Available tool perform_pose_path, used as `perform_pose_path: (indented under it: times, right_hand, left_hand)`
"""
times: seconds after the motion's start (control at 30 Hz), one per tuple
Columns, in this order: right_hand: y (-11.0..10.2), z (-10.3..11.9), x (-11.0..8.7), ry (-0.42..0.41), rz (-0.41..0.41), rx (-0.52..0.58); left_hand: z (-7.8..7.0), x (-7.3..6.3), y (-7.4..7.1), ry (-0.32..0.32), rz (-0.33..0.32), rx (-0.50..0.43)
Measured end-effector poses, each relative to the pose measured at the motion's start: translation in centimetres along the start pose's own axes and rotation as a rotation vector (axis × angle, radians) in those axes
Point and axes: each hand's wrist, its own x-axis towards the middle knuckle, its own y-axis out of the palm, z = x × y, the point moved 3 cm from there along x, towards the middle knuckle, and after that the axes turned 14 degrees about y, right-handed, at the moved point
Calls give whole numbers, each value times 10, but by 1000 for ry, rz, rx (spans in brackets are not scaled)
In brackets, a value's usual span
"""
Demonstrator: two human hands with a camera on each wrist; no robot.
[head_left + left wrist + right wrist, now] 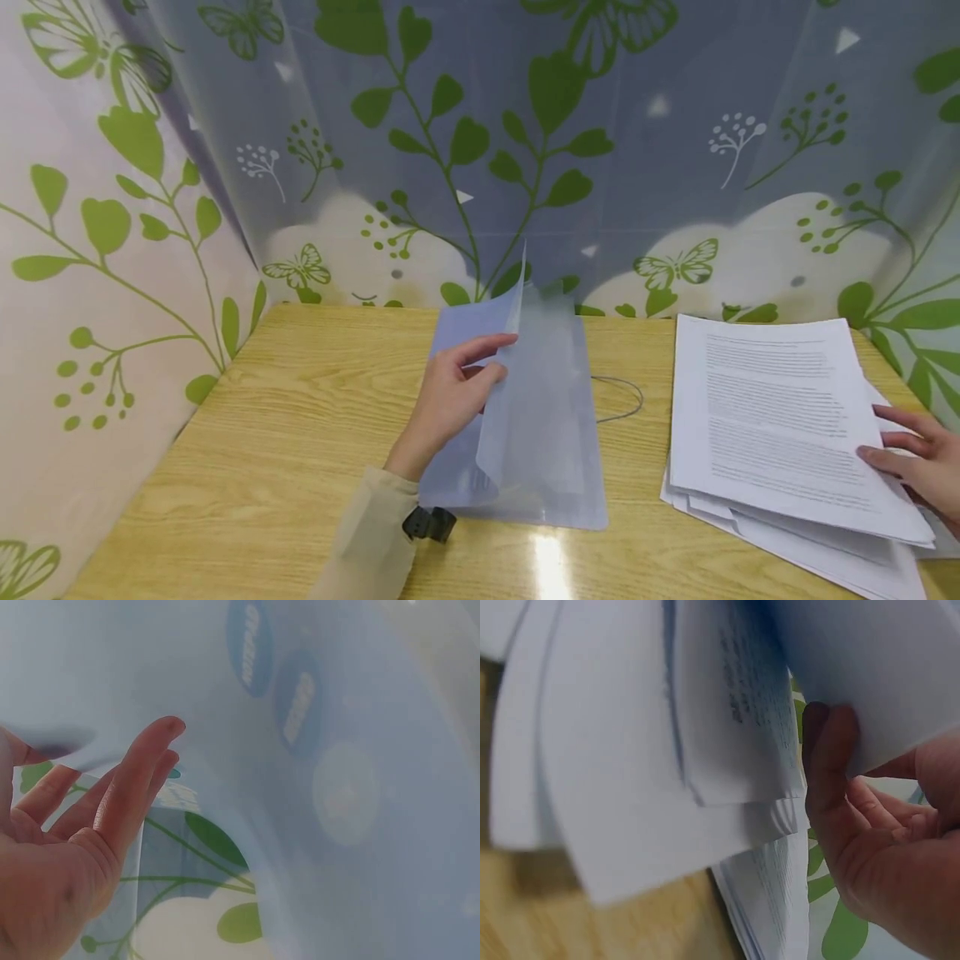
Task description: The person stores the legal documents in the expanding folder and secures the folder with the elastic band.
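A translucent bluish plastic folder (pixel 551 417) lies on the table, its front cover (pixel 491 433) lifted and curled upright. My left hand (pixel 453 387) pinches that cover's free edge between thumb and fingers. In the left wrist view the plastic cover (pixel 360 847) fills much of the picture, with oval blue labels (pixel 250 649) on it. To the right lies a loose stack of printed paper sheets (pixel 772 417). My right hand (pixel 926 458) grips the upper sheets by their right edge. In the right wrist view several sheets (pixel 615 765) hang apart beside the fingers.
A thin grey elastic loop (pixel 637 400) sticks out from the folder's right side. The wooden table (pixel 300 400) ends at patterned cloth walls (pixel 645 167) with green leaves and butterflies. A black wrist camera (pixel 430 525) sits at my left sleeve (pixel 371 533).
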Motion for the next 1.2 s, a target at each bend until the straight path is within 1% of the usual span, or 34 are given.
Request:
perform_pose_path:
  times: [0.13, 0.2, 0.27, 0.37, 0.47, 0.67, 0.73, 0.87, 0.97, 1.1, 1.2]
  right_hand:
    - [4, -1, 7, 39, 8, -125]
    - [6, 2, 6, 34, 10, -185]
    - [8, 8, 1, -3, 3, -234]
    - [11, 18, -9, -93, -43, -302]
    - [13, 27, -17, -142, -79, -335]
    - [9, 32, -21, -170, -94, -328]
    - [8, 31, -20, -166, -101, -324]
    - [9, 27, -19, -97, -87, -309]
    - [11, 24, -18, -42, -51, -295]
    - [13, 23, -14, -18, -28, -294]
    - [13, 25, -12, -3, -27, -300]
  left_hand:
    - [0, 1, 0, -1, -3, -1]
    - [0, 1, 0, -1, -4, -2]
    - [1, 1, 0, 2, -4, -2]
    - [1, 0, 0, 5, -4, 2]
    - [0, 0, 0, 5, -2, 6]
    - [0, -1, 0, -2, -5, 7]
    - [0, 0, 0, -4, -5, 7]
    - [1, 0, 0, -2, -3, 8]
    - [1, 0, -1, -2, -2, 10]
    - [0, 0, 0, 1, -3, 14]
    - [0, 0, 0, -2, -7, 17]
